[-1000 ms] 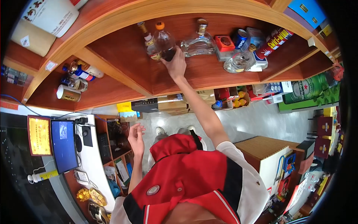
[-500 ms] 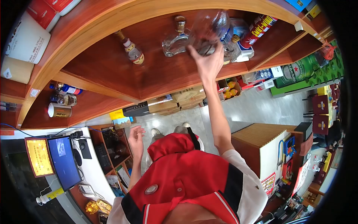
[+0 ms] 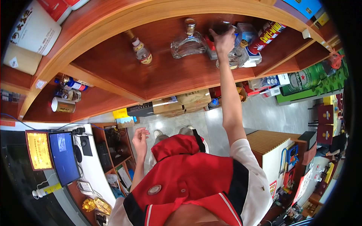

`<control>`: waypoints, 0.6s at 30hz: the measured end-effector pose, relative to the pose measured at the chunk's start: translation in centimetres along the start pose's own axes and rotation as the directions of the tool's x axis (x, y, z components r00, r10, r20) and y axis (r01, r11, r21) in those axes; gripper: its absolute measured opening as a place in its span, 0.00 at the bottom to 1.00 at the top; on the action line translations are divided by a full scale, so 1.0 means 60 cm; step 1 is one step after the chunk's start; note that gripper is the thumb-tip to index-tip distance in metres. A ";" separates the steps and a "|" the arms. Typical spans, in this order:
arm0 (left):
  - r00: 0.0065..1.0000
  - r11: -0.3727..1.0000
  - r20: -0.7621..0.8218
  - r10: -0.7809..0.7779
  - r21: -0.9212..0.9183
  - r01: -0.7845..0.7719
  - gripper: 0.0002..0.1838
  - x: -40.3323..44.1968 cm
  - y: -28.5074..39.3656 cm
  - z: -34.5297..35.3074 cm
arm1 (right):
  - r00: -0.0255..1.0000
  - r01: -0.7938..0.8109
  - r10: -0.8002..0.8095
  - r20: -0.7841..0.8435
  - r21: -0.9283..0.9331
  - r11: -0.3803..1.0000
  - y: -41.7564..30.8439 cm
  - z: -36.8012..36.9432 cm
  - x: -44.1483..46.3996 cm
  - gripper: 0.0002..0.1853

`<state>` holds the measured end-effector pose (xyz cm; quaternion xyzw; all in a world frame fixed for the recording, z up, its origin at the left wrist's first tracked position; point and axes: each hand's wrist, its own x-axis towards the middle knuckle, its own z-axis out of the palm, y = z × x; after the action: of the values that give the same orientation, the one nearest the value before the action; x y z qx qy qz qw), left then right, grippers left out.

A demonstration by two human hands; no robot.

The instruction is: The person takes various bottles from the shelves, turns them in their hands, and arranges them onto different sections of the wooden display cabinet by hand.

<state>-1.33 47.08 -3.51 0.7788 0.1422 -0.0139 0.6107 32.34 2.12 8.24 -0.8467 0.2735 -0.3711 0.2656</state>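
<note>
Head view: clear bottle [image 3: 225,18] is among the stuff on the shelf [image 3: 162,81], mostly blocked by my hand; can't tell if its base touches wood.
Right grip [image 3: 225,41]: thumb and fingers curled round it, far as I can see.
Gold-capped decanter [image 3: 238,57]: right by my wrist, a sloppy pull-back could tip it.
Blue can [image 3: 236,34]: crowding my fingers, easy blind bump.
Right arm [image 3: 232,100]: nearly straight, so meh control imo.
Left grip [image 3: 140,139]: empty, raised, fingers loosely spread.
</note>
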 end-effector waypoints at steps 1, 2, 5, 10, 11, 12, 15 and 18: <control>1.000 1.000 -0.015 -0.008 0.001 0.008 0.14 -0.004 -0.003 -0.002 | 1.000 0.000 0.000 -0.010 -0.005 1.000 0.000 0.001 0.000 0.52; 1.000 1.000 -0.012 -0.021 -0.001 0.021 0.13 -0.004 -0.007 -0.004 | 1.000 -0.001 0.001 -0.017 -0.009 1.000 0.001 0.003 -0.003 0.52; 0.998 1.000 -0.058 -0.011 0.001 0.011 0.12 -0.003 -0.020 -0.007 | 0.955 0.224 -0.235 -0.181 -0.079 0.971 0.054 0.046 -0.005 0.58; 0.993 0.996 -0.116 0.011 0.088 -0.001 0.12 0.032 -0.020 -0.040 | 0.933 0.294 -0.321 -0.163 -0.169 0.941 0.049 0.052 0.008 0.64; 0.987 0.990 -0.141 0.075 0.126 -0.057 0.11 0.053 -0.016 -0.059 | 0.943 0.271 -0.310 -0.124 -0.254 0.928 0.028 0.034 -0.001 0.67; 0.979 0.980 -0.153 0.137 0.165 -0.111 0.11 0.078 -0.010 -0.079 | 0.901 0.353 -0.415 -0.126 -0.340 0.872 0.047 0.044 0.005 0.67; 0.909 0.936 -0.300 0.289 0.288 -0.203 0.11 0.191 0.026 -0.152 | 0.848 0.411 -0.434 -0.304 -0.138 0.901 -0.012 -0.022 -0.051 0.62; 0.794 0.912 -0.472 0.383 0.333 -0.241 0.21 0.331 0.063 -0.231 | 0.886 0.378 -0.342 -0.314 0.060 0.924 -0.113 -0.124 -0.164 0.54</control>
<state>16.54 63.56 -0.30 0.8369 0.1696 0.2837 0.4362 22.72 11.56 12.27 -0.7995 0.1259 -0.5529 0.1979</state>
